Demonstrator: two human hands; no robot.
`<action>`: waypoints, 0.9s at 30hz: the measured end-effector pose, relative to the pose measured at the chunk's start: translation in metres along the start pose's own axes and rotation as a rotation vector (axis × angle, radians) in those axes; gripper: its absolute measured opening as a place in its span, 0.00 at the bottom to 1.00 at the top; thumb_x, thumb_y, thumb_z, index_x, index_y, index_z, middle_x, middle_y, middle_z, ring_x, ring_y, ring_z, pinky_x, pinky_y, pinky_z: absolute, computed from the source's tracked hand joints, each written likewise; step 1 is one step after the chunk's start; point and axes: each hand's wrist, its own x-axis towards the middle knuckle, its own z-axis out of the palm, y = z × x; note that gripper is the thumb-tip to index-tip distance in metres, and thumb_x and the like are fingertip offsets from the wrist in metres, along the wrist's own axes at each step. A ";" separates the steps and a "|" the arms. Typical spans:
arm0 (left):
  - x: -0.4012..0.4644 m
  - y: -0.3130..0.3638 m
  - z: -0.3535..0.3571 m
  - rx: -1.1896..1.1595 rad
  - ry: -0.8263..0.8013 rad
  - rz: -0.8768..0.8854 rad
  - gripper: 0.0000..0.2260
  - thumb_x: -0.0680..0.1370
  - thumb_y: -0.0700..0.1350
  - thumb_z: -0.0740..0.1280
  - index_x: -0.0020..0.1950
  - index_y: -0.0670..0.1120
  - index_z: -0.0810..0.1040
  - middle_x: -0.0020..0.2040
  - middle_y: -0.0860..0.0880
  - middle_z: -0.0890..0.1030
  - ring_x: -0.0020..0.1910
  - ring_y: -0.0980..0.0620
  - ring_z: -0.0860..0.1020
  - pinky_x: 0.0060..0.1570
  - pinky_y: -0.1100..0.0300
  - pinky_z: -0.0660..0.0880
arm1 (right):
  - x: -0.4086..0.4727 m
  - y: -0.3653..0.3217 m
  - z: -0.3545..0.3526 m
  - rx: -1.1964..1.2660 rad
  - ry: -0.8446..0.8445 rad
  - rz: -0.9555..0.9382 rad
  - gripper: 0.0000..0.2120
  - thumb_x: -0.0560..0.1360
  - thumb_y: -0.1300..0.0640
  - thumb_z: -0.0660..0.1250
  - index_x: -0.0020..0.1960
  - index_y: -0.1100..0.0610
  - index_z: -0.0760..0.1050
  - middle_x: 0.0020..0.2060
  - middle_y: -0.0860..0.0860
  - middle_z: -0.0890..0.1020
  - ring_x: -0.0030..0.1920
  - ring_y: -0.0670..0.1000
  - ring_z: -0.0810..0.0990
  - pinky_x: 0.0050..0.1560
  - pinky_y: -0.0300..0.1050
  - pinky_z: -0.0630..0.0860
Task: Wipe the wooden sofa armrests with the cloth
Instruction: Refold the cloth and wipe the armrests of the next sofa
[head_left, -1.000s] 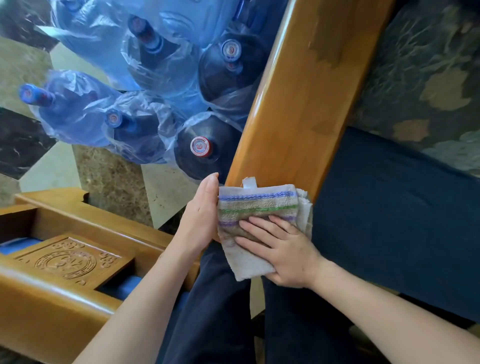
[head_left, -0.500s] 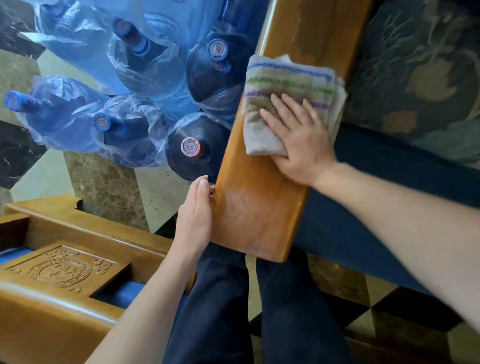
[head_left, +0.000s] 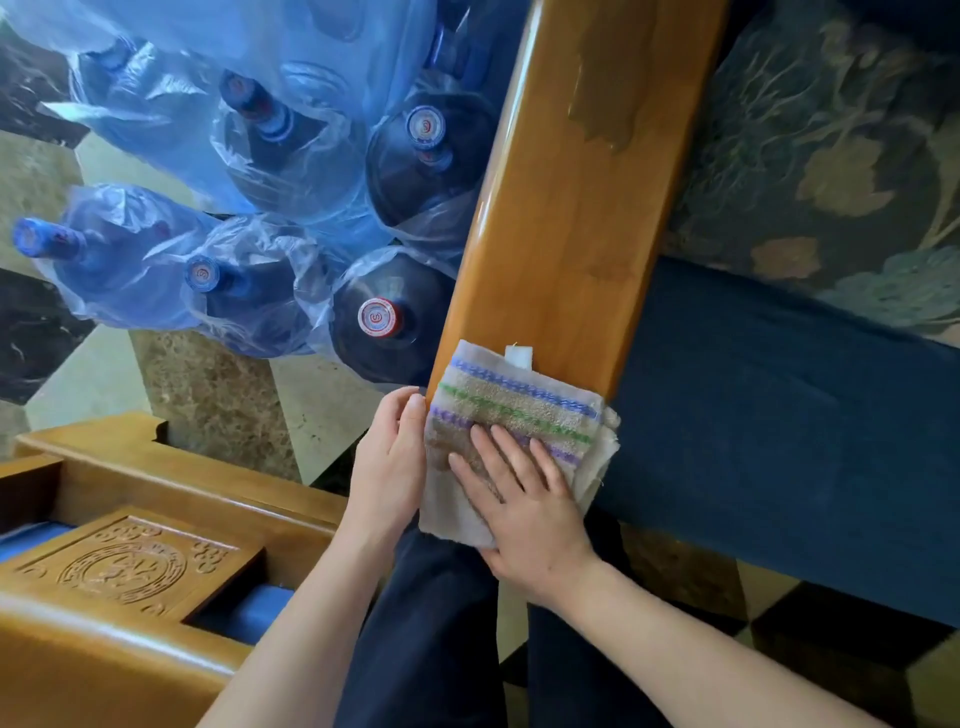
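Marble floor tiles (head_left: 208, 395) on the left, water jugs (head_left: 387, 317) in blue plastic bags beside the armrest (head_left: 561, 218). Left hand (head_left: 389, 467) lies open against the armrest's near end; right hand (head_left: 524, 499), fingers spread flat, presses the striped cloth (head_left: 514, 410) there. Navy seat cushion (head_left: 769, 415) further right.

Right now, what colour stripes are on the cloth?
Blue, green and purple stripes on the beige cloth, clearest in the head view.

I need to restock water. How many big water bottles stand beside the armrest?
5 caps are clearly visible: two by the armrest, near and far; one middle; one far left; one behind. More may hide under plastic.
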 end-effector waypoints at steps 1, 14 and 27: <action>0.002 0.001 -0.001 0.017 -0.005 0.010 0.12 0.84 0.55 0.58 0.58 0.56 0.80 0.52 0.61 0.84 0.53 0.66 0.79 0.50 0.69 0.72 | -0.003 0.016 -0.003 0.005 -0.007 -0.136 0.42 0.72 0.42 0.68 0.83 0.50 0.60 0.84 0.56 0.57 0.84 0.57 0.50 0.82 0.59 0.46; 0.051 0.070 0.028 0.409 -0.039 0.413 0.26 0.72 0.53 0.52 0.66 0.46 0.75 0.56 0.53 0.71 0.54 0.57 0.68 0.54 0.65 0.64 | 0.108 0.214 -0.066 0.055 -0.076 -0.729 0.29 0.79 0.42 0.64 0.77 0.51 0.71 0.79 0.51 0.69 0.80 0.52 0.64 0.83 0.53 0.51; 0.140 0.187 0.064 0.558 -0.066 0.320 0.23 0.80 0.47 0.70 0.73 0.50 0.68 0.67 0.46 0.71 0.65 0.45 0.74 0.64 0.44 0.75 | 0.148 0.080 -0.060 0.370 0.426 0.964 0.35 0.75 0.51 0.59 0.82 0.49 0.61 0.83 0.48 0.60 0.84 0.49 0.52 0.83 0.55 0.43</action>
